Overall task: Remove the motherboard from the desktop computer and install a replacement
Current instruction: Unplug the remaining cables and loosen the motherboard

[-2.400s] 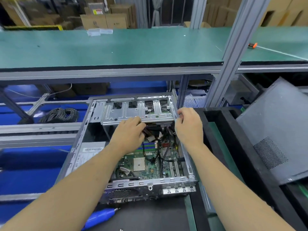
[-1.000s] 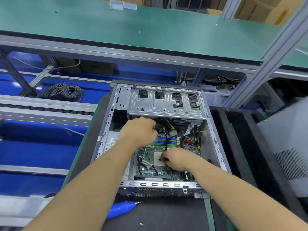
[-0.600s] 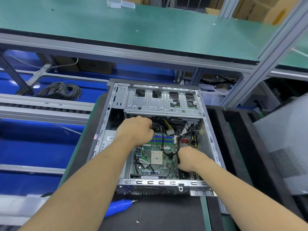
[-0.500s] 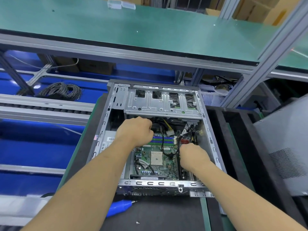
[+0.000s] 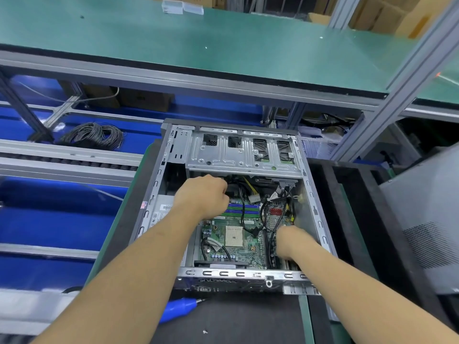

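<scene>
The open desktop case (image 5: 238, 273) lies flat in front of me. Its green motherboard (image 5: 250, 254) shows a bare white CPU socket (image 5: 234, 235), blue memory slots and black cables. My left hand (image 5: 202, 197) is curled into a fist at the board's far left corner, under the drive cage (image 5: 243, 155), where a black cable bundle (image 5: 242, 207) comes out. My right hand (image 5: 293, 240) reaches down at the board's right edge beside the case wall. Its fingers are hidden below it.
A blue screwdriver (image 5: 178, 309) lies on the black mat just in front of the case, with a small loose screw (image 5: 205, 331) nearer me. The grey side panel (image 5: 427, 219) leans at the right. A coil of cable (image 5: 94, 135) sits at the back left.
My right hand has moved from the middle of the board to its right edge and slid back toward me. My left hand has stayed in its place near the drive cage.
</scene>
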